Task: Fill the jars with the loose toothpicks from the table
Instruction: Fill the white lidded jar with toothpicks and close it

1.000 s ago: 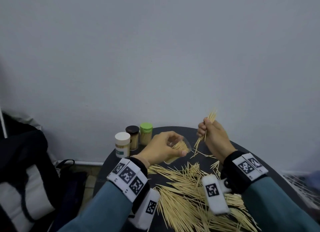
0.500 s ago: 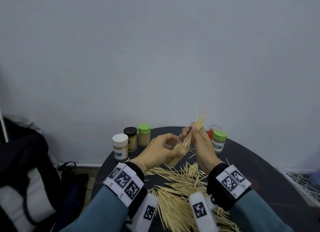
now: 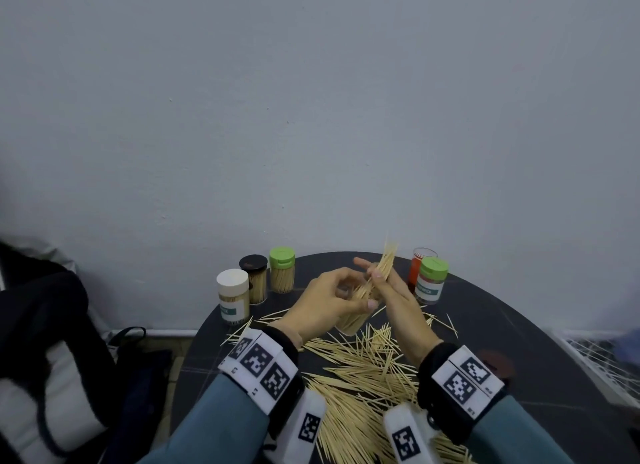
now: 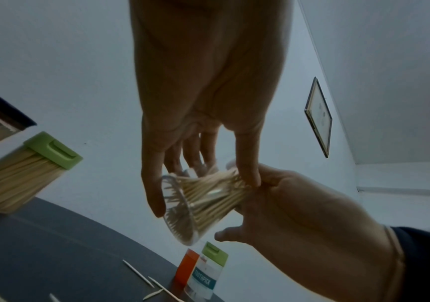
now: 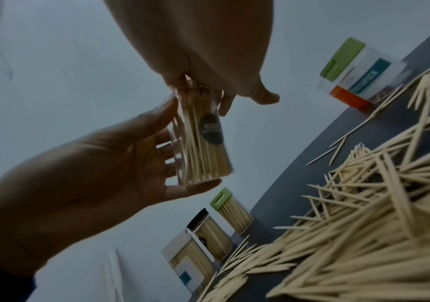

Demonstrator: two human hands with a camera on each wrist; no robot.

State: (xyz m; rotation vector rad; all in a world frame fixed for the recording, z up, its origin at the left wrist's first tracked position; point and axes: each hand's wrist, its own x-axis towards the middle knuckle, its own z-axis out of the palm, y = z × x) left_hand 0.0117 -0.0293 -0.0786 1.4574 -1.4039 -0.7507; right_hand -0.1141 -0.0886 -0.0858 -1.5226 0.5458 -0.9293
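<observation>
My left hand (image 3: pixel 349 295) grips a clear jar (image 3: pixel 350 322), tilted above the black round table (image 3: pixel 485 325) and partly full of toothpicks. In the left wrist view the jar (image 4: pixel 190 204) shows its round bottom, with my fingers curled round it. My right hand (image 3: pixel 379 277) pinches a bundle of toothpicks (image 3: pixel 387 260) whose lower ends sit in the jar's mouth, while the upper ends fan out above my fingers. In the right wrist view the jar (image 5: pixel 201 147) lies in my left palm. A large pile of loose toothpicks (image 3: pixel 367 370) covers the table under both wrists.
Three lidded jars stand at the back left: white lid (image 3: pixel 232 301), black lid (image 3: pixel 254 278), green lid (image 3: pixel 282 269). At the back right stand a green-lidded jar (image 3: pixel 431 280) and an open red one (image 3: pixel 419 266). A dark bag (image 3: pixel 52 342) sits left of the table.
My right hand has carried the bundle leftwards from above the table's right side to the jar; its lower ends now sit in the mouth. My left hand has kept holding the jar.
</observation>
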